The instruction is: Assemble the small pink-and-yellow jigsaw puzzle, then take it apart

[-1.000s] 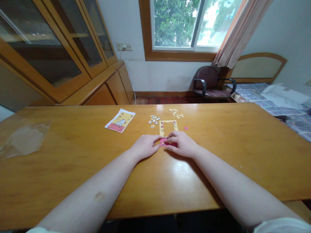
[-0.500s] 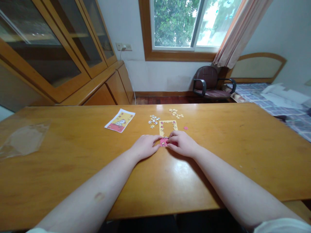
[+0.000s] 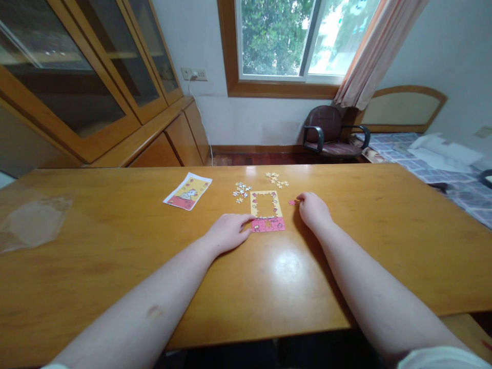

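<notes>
A partly joined jigsaw puzzle (image 3: pixel 268 224) lies on the table, a yellow frame above a pink lower band, with bare wood showing inside the frame and a small gap in the band. At the puzzle's lower left edge rests my left hand (image 3: pixel 229 233), thumb and forefinger apart, the forefinger touching the puzzle. To the puzzle's right, my right hand (image 3: pixel 315 210) has its fingers curled together at the edge of a loose pink puzzle piece (image 3: pixel 292 203). That piece appears to lie on the tabletop at my fingertips.
Loose white-and-grey pieces (image 3: pixel 241 190) and yellow pieces (image 3: pixel 275 179) lie beyond the puzzle. A printed picture card (image 3: pixel 188 191) is to the left, and a clear plastic bag (image 3: pixel 36 223) farther left. The wooden table (image 3: pixel 230 297) has its far edge before a chair (image 3: pixel 330 130).
My right hand has left the pink band and moved right and away from me to the loose pink piece. My left hand stays at the puzzle's left edge.
</notes>
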Action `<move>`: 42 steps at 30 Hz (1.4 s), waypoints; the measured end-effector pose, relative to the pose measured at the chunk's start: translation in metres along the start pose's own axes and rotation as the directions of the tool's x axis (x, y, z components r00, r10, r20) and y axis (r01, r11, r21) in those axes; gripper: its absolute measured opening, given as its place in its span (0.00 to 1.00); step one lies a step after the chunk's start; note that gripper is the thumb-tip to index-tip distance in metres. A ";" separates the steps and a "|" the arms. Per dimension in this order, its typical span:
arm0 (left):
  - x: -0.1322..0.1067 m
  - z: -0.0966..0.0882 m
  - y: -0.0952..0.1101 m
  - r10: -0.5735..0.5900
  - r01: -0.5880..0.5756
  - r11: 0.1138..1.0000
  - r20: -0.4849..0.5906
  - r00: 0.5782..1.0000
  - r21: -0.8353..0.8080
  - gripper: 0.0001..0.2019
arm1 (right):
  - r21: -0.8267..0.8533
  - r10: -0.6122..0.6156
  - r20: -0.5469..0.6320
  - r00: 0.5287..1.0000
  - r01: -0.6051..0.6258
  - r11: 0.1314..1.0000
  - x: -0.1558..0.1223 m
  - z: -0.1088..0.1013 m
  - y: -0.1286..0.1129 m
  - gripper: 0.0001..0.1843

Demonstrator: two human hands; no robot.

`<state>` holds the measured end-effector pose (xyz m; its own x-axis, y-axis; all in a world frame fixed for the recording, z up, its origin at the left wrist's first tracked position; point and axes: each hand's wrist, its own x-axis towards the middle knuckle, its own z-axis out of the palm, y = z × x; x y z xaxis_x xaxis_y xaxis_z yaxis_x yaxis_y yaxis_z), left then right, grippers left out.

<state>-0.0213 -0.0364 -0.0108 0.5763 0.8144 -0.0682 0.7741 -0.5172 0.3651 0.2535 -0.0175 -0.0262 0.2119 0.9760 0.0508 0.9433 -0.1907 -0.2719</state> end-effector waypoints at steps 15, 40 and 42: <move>0.000 0.001 0.001 0.003 -0.003 1.000 -0.012 1.000 -0.018 0.20 | -0.038 -0.033 0.060 0.998 0.035 0.999 -0.006 -0.004 -0.009 0.15; 0.000 0.002 -0.001 -0.009 0.009 1.000 -0.002 1.000 -0.014 0.21 | -0.033 -0.044 0.106 0.993 0.048 0.998 -0.013 -0.001 -0.017 0.12; 0.000 0.002 0.000 -0.012 0.012 1.000 -0.002 1.000 -0.013 0.20 | -0.030 -0.049 0.110 0.993 0.053 0.998 -0.017 -0.003 -0.021 0.13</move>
<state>-0.0212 -0.0365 -0.0125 0.5664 0.8211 -0.0707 0.7776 -0.5041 0.3759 0.2311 -0.0302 -0.0186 0.1356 0.9899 -0.0422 0.9603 -0.1418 -0.2401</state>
